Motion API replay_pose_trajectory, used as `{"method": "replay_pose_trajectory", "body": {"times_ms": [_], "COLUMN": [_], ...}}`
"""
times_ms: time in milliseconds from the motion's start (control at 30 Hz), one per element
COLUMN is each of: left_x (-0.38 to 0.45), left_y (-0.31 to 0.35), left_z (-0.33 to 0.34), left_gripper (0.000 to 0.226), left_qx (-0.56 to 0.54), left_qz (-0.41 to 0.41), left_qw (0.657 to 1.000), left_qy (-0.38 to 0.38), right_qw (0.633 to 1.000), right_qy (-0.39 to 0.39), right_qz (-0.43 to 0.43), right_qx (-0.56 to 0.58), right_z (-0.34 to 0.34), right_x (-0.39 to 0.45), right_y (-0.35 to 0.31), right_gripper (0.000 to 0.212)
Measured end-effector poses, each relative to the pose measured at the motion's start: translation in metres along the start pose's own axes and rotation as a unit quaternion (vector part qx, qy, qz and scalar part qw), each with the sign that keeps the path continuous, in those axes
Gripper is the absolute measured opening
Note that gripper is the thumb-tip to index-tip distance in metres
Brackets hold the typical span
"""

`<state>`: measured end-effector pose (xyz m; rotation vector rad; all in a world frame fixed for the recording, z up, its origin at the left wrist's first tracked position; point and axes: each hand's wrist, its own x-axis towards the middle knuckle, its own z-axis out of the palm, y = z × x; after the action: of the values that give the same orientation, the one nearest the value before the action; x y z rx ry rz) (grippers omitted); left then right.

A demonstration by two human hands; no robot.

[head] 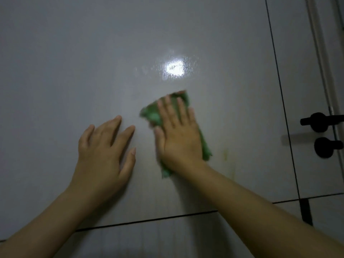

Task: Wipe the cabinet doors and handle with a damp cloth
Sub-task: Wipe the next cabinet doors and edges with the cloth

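While right hand (178,135) presses flat, cloth (152,114) (green) runs upper-left to lower-right.

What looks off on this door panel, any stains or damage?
One thing: a faint yellowish streak runs down the cabinet door, just right of the green cloth under the right hand. It looks like a stain not yet wiped. No visible damage.

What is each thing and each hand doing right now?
Green cloth: flat on the door, under the right hand.
Right hand: fingers straight, pressing the cloth.
Left hand: open, flat on the door.
Glossy grey cabinet door: closed, with wet streaks.
Black lever handle: untouched.
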<state>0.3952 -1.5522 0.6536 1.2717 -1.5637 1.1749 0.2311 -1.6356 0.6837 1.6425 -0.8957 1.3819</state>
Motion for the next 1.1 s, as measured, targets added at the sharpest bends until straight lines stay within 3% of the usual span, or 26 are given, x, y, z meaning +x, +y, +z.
{"method": "replay_pose_trajectory", "body": {"times_ms": [100, 167, 233, 300, 367, 433, 533, 600, 767, 933, 1000, 1100], "left_x": [-0.011, -0.014, -0.013, -0.013, -0.015, -0.017, -0.018, -0.020, -0.021, -0.025, -0.029, -0.031], "left_y": [-0.005, -0.010, -0.014, -0.017, -0.019, -0.023, -0.030, -0.030, -0.028, -0.009, 0.006, 0.029], "left_z": [0.001, 0.002, 0.001, 0.000, -0.001, 0.000, 0.000, 0.000, -0.006, -0.012, -0.014, -0.011], "left_gripper": [0.057, 0.058, 0.057, 0.056, 0.055, 0.056, 0.055, 0.055, 0.061, 0.055, 0.050, 0.055], "left_qx": [0.008, 0.005, -0.009, -0.024, -0.033, -0.041, -0.066, -0.083, -0.119, -0.142, -0.154, -0.183], "left_qz": [-0.036, -0.041, -0.031, -0.024, -0.014, -0.001, 0.006, 0.002, -0.003, -0.033, -0.026, -0.034], "left_qw": [0.999, 0.999, 0.999, 0.999, 0.999, 0.999, 0.998, 0.996, 0.993, 0.989, 0.986, 0.982], "left_qy": [0.005, 0.004, 0.003, 0.009, 0.013, 0.008, 0.014, 0.016, 0.014, 0.039, 0.051, 0.011], "right_qw": [0.973, 0.951, 0.968, 0.997, 0.999, 1.000, 0.978, 0.960, 0.968, 0.989, 0.988, 0.970], "right_qy": [-0.050, -0.054, -0.026, 0.014, 0.022, 0.006, -0.046, -0.060, -0.055, -0.046, -0.068, -0.143], "right_qz": [-0.224, -0.304, -0.248, -0.071, 0.045, 0.012, -0.203, -0.274, -0.243, -0.138, -0.130, -0.175], "right_qx": [-0.003, -0.026, -0.030, -0.005, 0.012, 0.007, -0.009, -0.023, -0.013, 0.021, 0.044, 0.087], "right_z": [-0.006, -0.009, -0.011, -0.013, -0.009, -0.005, -0.005, -0.004, -0.004, 0.000, -0.004, -0.024], "right_x": [-0.018, 0.003, 0.034, 0.054, 0.055, 0.034, -0.016, -0.031, -0.032, -0.052, -0.055, -0.046], "right_y": [0.012, 0.037, 0.051, 0.044, 0.023, 0.003, -0.005, 0.000, -0.003, -0.031, -0.034, -0.016], "right_gripper": [0.057, 0.055, 0.055, 0.057, 0.058, 0.059, 0.059, 0.058, 0.057, 0.058, 0.059, 0.061]}}
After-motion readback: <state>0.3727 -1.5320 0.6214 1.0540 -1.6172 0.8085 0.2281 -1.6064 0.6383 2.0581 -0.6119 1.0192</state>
